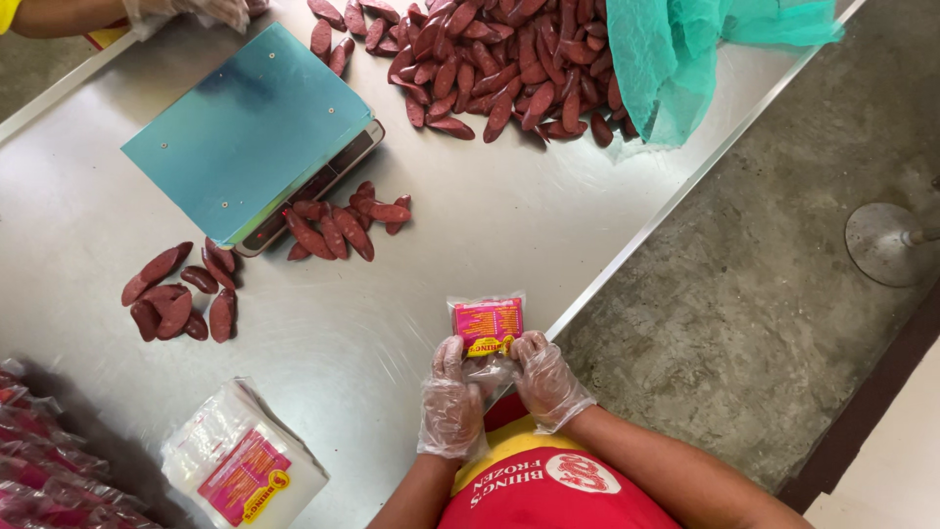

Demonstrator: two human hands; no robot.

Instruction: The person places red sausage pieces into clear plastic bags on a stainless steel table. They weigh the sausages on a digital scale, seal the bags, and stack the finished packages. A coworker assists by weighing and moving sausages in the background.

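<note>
Gloved left hand (450, 397) and right hand (544, 377) pinch an empty pink-labelled pouch (487, 325) at six o'clock on the steel bench (470, 235), where slick gloves could let it slip; dark red sausages (499, 69) lie at twelve.

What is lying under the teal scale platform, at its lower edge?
Several dark red sausages lie at the lower edge of the scale, some partly tucked beneath the platform. The scale's display strip shows there too. Anything further under the platform is hidden.

On the steel bench (548, 225): a scale (250, 132), heaped red sausages (499, 59), green netting (676, 54), stacked empty packets (245, 468).
</note>
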